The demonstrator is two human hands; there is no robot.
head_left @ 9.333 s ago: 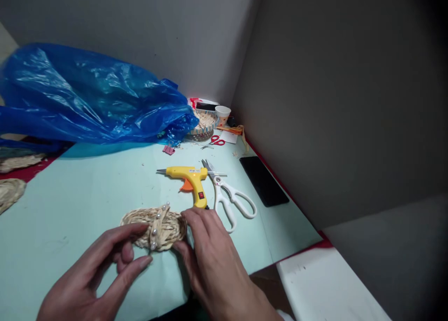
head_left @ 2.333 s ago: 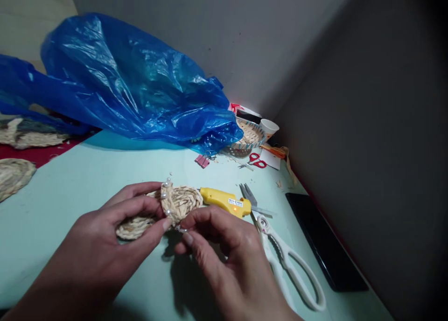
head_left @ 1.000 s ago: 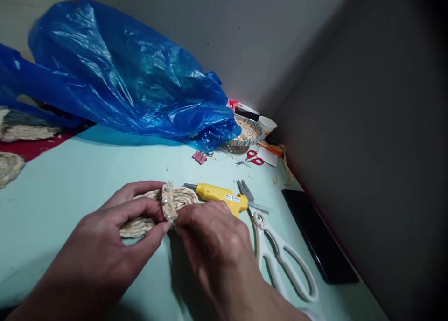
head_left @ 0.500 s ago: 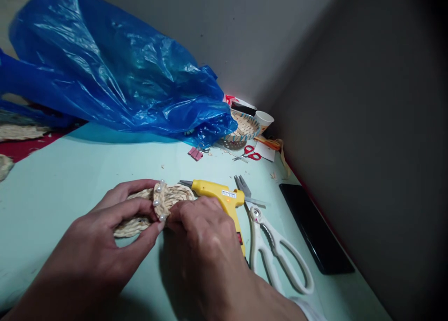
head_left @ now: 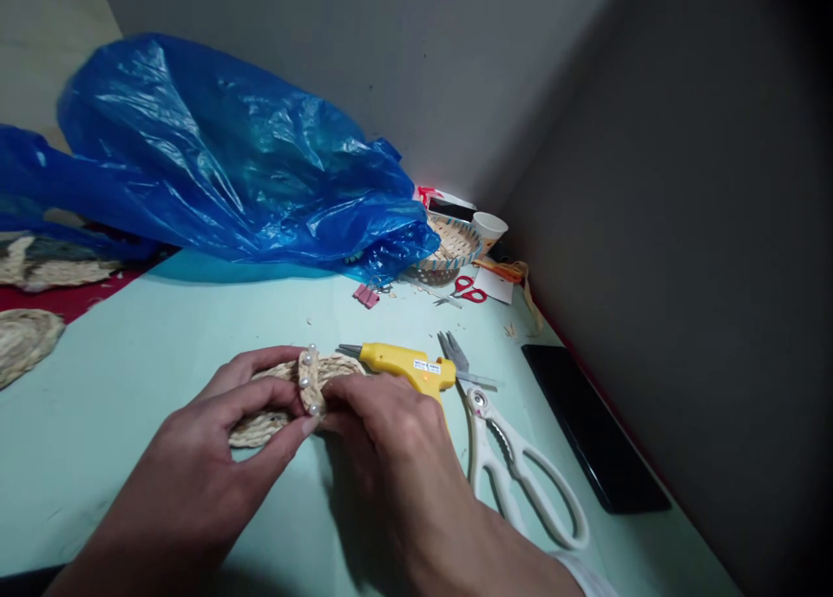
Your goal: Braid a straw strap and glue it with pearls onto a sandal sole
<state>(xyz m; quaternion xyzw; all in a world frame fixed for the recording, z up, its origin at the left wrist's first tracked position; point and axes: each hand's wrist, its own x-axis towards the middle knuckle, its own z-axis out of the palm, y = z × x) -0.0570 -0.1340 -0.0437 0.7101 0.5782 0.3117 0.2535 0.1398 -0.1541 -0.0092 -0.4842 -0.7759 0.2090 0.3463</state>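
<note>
A small woven straw slipper is between my hands just above the pale green tabletop. Across its middle runs a braided strap with several white pearl beads on it. My left hand grips the strap and slipper from the left, thumb at the strap's lower end. From the right, my right hand pinches the slipper's edge beside the strap; its fingertips are partly hidden. Behind that hand lies a yellow glue gun, its nozzle pointing left and its handle mostly covered.
White-handled scissors and a black phone-like slab lie to the right. Farther back are red-handled scissors, a pink binder clip, a woven basket, a paper cup and a big blue plastic bag. Another woven straw piece lies left.
The view has shifted slightly, so most things appear a little lower, and the left-hand items farther right. Both hands keep hold of the slipper.
</note>
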